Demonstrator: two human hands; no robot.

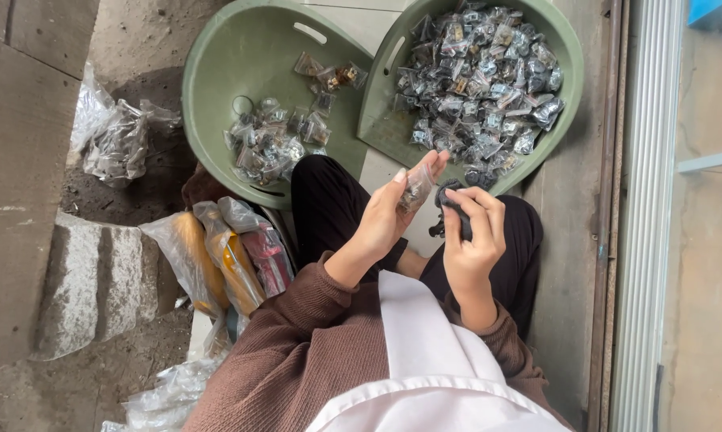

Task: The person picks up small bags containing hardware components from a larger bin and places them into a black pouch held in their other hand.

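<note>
- Two green tubs sit ahead of the person's knees: the left tub (217, 64) is sparsely filled, the right tub (565, 48) heaped with small clear packets (481, 80) of dark parts.
- Left hand (389, 216): raised, palm turned inward, fingers nearly straight, thumb pressing a small clear bag (415, 188) against the fingers. The bag holds something dark; contents cannot be made out.
- Right hand (473, 236): curled closed round a black tool (449, 210), whose tip sits just beside the bag. Kind of tool cannot be told.
- Both hands are held above the lap, close together, near the right tub's lower rim.
- Left tub holds a loose cluster of packets (273, 144) and a few more near its upper wall.
- Bags (225, 252) with yellow and red contents lie left of the knee.
- A crumpled plastic bundle (121, 140) lies on the ground, left of the left tub.
- A concrete block (97, 280) stands at far left.
</note>
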